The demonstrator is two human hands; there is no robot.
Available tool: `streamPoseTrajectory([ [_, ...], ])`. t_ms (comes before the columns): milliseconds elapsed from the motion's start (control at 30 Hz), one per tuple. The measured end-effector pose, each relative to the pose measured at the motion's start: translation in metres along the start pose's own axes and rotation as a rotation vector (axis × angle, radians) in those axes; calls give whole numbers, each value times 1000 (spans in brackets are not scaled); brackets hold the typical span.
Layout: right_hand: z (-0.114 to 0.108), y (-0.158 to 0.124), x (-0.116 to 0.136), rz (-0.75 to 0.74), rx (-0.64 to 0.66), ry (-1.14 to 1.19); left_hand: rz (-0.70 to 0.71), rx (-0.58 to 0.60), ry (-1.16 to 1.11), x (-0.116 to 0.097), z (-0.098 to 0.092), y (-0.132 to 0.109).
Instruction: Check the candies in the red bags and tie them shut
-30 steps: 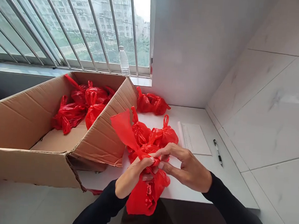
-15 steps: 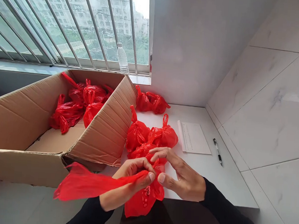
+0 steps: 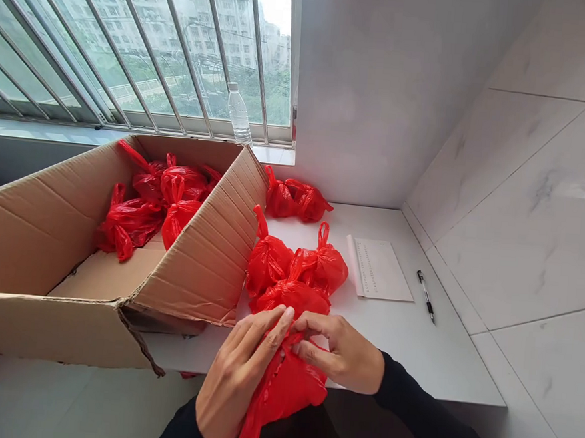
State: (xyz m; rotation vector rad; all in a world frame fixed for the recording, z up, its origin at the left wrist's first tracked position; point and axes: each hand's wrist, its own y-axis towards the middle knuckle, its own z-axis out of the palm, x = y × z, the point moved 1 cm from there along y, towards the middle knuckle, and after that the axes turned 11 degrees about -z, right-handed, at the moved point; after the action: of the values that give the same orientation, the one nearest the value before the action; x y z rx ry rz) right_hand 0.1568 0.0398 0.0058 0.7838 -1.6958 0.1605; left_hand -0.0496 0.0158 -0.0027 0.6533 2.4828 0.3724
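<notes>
A red plastic bag [image 3: 296, 383] hangs at the table's front edge, its upper part gathered between my two hands. My left hand [image 3: 242, 359] is closed over the bag's left side, with a long red strip trailing down below it. From the right, my right hand [image 3: 341, 349] pinches the gathered plastic between thumb and fingers. Just beyond my fingertips sits a tied red bag [image 3: 292, 296]. Two more tied bags, a left one [image 3: 269, 261] and a right one [image 3: 325, 265] with its loop upright, stand behind it.
A cardboard box [image 3: 200, 252] with several red bags [image 3: 132, 221] inside stands at left. More red bags [image 3: 296, 198] lie against the wall. A notebook [image 3: 384, 271] and a pen [image 3: 426, 296] rest on the white table [image 3: 455, 364]. A water bottle [image 3: 238, 114] stands on the windowsill.
My left hand has turned over and moved down, bringing the long red strip from the left to below it. My right hand has closed from spread fingers into a pinch on the bag.
</notes>
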Motion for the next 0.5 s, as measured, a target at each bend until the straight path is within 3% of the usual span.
streamPoseTrajectory([
  [133,-12,-16,-8,-12,-135,-323,-46,48,96,19,-6,-25],
  [267,-16,-40,-26,207,-185,-348,-321,75,34,42,-4,-68],
  [367,-6,-43,-15,253,-203,-163,-366,77,-74,30,7,-75],
  [500,10,-36,24,141,-126,41,-314,249,-305,-6,15,-44],
])
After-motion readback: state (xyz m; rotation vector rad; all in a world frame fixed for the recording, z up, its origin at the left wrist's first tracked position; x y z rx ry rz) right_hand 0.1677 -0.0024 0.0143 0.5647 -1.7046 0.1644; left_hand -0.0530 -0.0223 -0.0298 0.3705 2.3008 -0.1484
